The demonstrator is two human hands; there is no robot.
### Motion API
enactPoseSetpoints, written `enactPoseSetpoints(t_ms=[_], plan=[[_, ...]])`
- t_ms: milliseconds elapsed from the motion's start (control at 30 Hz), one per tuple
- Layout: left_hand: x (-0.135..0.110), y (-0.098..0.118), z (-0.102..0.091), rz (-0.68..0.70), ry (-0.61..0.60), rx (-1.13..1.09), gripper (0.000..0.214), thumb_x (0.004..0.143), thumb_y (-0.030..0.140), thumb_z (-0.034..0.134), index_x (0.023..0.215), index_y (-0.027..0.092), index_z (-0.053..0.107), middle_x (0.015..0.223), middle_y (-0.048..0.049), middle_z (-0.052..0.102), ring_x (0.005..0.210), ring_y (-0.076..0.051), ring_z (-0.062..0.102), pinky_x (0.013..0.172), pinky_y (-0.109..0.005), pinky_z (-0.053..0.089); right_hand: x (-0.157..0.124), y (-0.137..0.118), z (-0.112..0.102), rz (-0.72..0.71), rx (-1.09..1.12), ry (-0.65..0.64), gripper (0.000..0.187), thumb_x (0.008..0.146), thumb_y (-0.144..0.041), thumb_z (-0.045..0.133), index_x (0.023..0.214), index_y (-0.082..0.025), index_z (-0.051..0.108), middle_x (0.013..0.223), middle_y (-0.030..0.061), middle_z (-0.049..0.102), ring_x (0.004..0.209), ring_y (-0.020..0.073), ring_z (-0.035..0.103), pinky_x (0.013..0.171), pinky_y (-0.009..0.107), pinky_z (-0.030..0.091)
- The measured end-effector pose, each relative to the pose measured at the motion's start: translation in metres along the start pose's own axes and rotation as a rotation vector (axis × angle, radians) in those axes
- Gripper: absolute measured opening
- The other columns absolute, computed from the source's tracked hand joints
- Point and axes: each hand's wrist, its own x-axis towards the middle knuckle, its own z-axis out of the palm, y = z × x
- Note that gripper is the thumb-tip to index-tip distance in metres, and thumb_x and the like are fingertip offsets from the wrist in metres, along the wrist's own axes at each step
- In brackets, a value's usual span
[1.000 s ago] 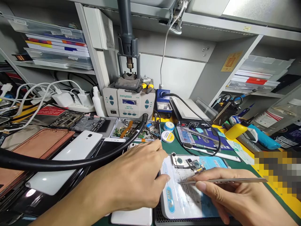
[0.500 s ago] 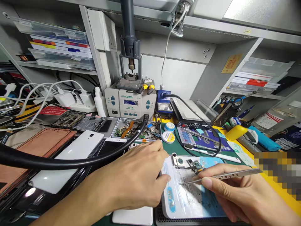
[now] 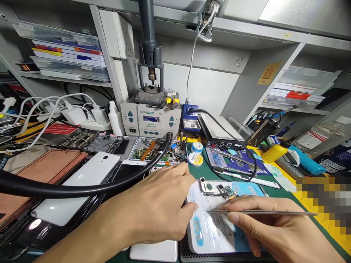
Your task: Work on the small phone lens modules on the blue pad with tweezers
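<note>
The fingers of the right hand were pinched narrow around a pair of slim metal tweezers. The tweezers lay almost level, with the tip down on the printed face of a white-and-blue pad close to the near edge of the surface, right of its middle. Nothing could be seen caught in the tip. The left hand lay curled beside it, one of its fingers touching the pad's left edge; whether it gripped anything could not be told. Small camera modules sat loose at the pad's far end, just beyond the tweezers' tip and apart from it. By the look of it, the parts had been laid out but none had yet been lifted, so the fine placing seemingly remained to be done. A thick black hose swept in from the left edge, over a white phone back, to a parts tray near the middle. Opened handsets with bare boards waited toward the far left corner, suggesting reassembly lay ahead. A rework station stood at the far edge.
</note>
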Motion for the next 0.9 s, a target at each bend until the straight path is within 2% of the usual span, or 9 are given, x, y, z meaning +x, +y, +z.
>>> enactPoseSetpoints(t_ms=[133,300,433,567,667,767,833,900], plan=[[0.001,-0.001,-0.001,-0.011,-0.003,-0.004,0.022,0.093,0.043,0.051,0.106,0.03,0.061,0.108,-0.0018,0.058,0.1,-0.023,0.059,0.089,-0.04,0.048,0.0,-0.001,-0.003,0.043,0.001,-0.001,0.04,0.077,-0.061,0.077,0.08,-0.022,0.083,0.059,0.0027,0.066,0.043,0.0109,0.049,0.042,0.022,0.036],[0.002,-0.001,-0.001,-0.005,0.001,-0.003,0.021,0.093,0.043,0.051,0.103,0.028,0.062,0.107,-0.0026,0.058,0.1,-0.023,0.059,0.089,-0.04,0.048,0.002,0.004,-0.012,0.04,-0.006,-0.135,0.047,0.082,-0.066,0.073,0.086,-0.02,0.081,0.046,-0.0038,0.05,0.041,0.0076,0.036,0.043,0.02,0.027],[0.001,-0.001,-0.001,-0.01,-0.008,0.008,0.019,0.093,0.043,0.051,0.094,0.026,0.06,0.104,-0.0022,0.057,0.097,-0.023,0.059,0.087,-0.04,0.049,0.002,0.003,-0.012,0.053,0.023,-0.078,0.049,0.078,-0.069,0.074,0.084,-0.021,0.081,0.041,-0.006,0.043,0.042,0.0073,0.032,0.044,0.02,0.024],[0.0,-0.001,-0.001,-0.01,-0.013,0.009,0.019,0.093,0.043,0.051,0.092,0.026,0.058,0.104,-0.0015,0.056,0.096,-0.022,0.059,0.085,-0.041,0.05,0.001,0.0,-0.009,0.047,0.045,-0.003,0.049,0.07,-0.069,0.08,0.084,-0.022,0.082,0.042,-0.0048,0.046,0.042,0.0086,0.037,0.042,0.02,0.026],[0.0,-0.001,-0.001,-0.01,-0.009,0.002,0.018,0.093,0.043,0.05,0.094,0.027,0.058,0.104,-0.0013,0.056,0.096,-0.023,0.059,0.086,-0.042,0.05,0.001,0.001,-0.009,0.028,0.004,-0.006,0.039,0.073,-0.061,0.08,0.088,-0.024,0.084,0.043,-0.0036,0.052,0.042,0.0094,0.04,0.041,0.02,0.031],[0.001,0.0,-0.001,-0.01,-0.009,0.004,0.018,0.093,0.043,0.05,0.096,0.027,0.059,0.104,-0.0016,0.056,0.097,-0.023,0.059,0.086,-0.043,0.05,0.002,0.002,-0.009,0.034,-0.012,-0.073,0.031,0.077,-0.054,0.08,0.089,-0.026,0.085,0.069,0.002,0.072,0.043,0.0082,0.048,0.041,0.019,0.037],[0.001,0.0,-0.001,-0.007,-0.008,0.004,0.018,0.093,0.042,0.05,0.097,0.027,0.06,0.104,-0.0018,0.056,0.098,-0.023,0.06,0.087,-0.043,0.05,0.002,0.002,-0.008,0.032,-0.005,-0.07,0.03,0.078,-0.053,0.079,0.087,-0.025,0.085,0.087,0.0048,0.078,0.044,0.0071,0.051,0.042,0.019,0.039],[0.002,0.0,-0.001,-0.003,-0.005,0.006,0.019,0.093,0.043,0.05,0.099,0.027,0.06,0.105,-0.002,0.056,0.098,-0.023,0.06,0.087,-0.042,0.05,0.004,0.003,-0.007,0.025,-0.002,-0.053,0.033,0.08,-0.055,0.078,0.085,-0.023,0.085,0.081,0.0047,0.077,0.044,0.0069,0.051,0.042,0.018,0.039]])
